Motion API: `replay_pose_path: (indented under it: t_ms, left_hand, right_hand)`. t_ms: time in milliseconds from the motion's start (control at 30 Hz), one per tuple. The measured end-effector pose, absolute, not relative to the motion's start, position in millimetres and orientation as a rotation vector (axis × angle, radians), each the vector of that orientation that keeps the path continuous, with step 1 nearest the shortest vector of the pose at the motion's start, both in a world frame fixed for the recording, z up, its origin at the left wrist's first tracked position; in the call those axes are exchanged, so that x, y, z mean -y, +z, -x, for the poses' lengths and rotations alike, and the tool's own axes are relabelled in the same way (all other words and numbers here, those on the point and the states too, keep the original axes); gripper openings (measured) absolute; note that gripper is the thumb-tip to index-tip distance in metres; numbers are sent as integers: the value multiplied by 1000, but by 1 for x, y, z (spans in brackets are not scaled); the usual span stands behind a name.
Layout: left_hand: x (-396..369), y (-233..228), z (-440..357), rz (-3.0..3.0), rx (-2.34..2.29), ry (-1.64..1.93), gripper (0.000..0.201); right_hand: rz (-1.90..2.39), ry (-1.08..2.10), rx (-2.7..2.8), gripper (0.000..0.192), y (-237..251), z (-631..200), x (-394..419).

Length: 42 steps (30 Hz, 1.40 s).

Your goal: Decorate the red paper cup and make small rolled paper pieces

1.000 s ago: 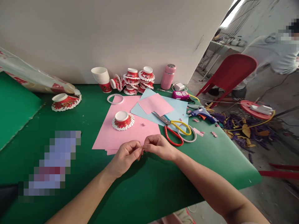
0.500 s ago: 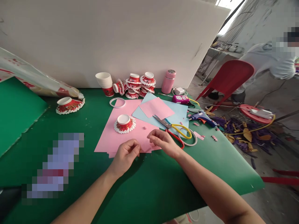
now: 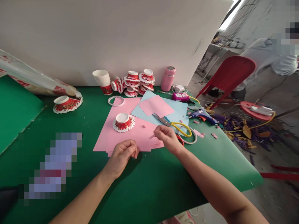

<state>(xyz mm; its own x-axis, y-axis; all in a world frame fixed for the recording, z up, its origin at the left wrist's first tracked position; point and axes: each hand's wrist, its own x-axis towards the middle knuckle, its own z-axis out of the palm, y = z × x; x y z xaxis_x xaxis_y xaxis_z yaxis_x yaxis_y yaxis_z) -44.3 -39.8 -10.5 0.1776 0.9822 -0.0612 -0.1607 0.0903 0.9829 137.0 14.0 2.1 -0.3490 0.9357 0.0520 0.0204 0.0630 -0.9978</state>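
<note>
Pink paper strip [image 3: 152, 136]: small, pinched in the right hand [image 3: 167, 138], sticking out to the left of the fingertips, over the near right corner of the pink sheet [image 3: 126, 137]. Right hand is closed tight around it, knuckles up. Left hand [image 3: 122, 155] sits at the sheet's near edge, fingers curled in with thumb against fingertips; cannot tell if there's anything in it. The hands are apart.

On the pink sheet: one fringed red-and-white paper cup [image 3: 123, 122], upside down, and a tiny pink scrap [image 3: 144, 126] beside it. Scissors with yellow handles [image 3: 174, 123] lie just behind the right hand, on the light blue sheet [image 3: 179, 109], which also carries a smaller pink piece [image 3: 155, 105]. Tape ring [image 3: 116, 100] at the far edge of the pink sheet. Blue glue gun [image 3: 202, 114] to the right. Stack of plain cups [image 3: 102, 79] and a pile of fringed cups [image 3: 137, 83] against the wall, pink bottle [image 3: 168, 78] next to them. All on the green table [image 3: 151, 186].
</note>
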Motion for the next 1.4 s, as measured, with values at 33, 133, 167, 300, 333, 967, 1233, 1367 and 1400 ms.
replay_pose_path:
  t_ms: [33, 133, 167, 300, 333, 967, 1233, 1367, 1400]
  left_hand:
    - [39, -10, 45, -1073, -1011, 1140, 26]
    - [40, -8, 45, -1042, -1058, 1157, 22]
    - [41, -7, 44, -1054, -1053, 1122, 23]
    - [46, -9, 39, -1060, -945, 933, 29]
    - [47, -9, 39, -1052, -927, 904, 28]
    - [48, -4, 34, -1288, -1154, 956, 22]
    - [48, -8, 34, -1284, -1196, 945, 24]
    - [48, -10, 36, -1279, -1161, 952, 24]
    - [48, -10, 36, -1290, -1148, 950, 24]
  right_hand:
    - [1019, 1370, 1489, 32, 4, -139, -16]
    - [986, 1440, 1592, 31, 9, -140, -16]
    - [957, 1490, 1646, 31, 9, -139, -14]
    - [853, 1612, 1770, 31, 10, -135, -5]
    - [835, 1619, 1788, 31, 10, -134, -4]
    - [942, 1583, 1686, 40, -2, -125, 1]
    - [972, 1394, 1897, 35, 5, -126, 4]
    - [1051, 1352, 1849, 33, 1, -125, 3]
    - [1070, 1369, 1796, 34, -2, -125, 2]
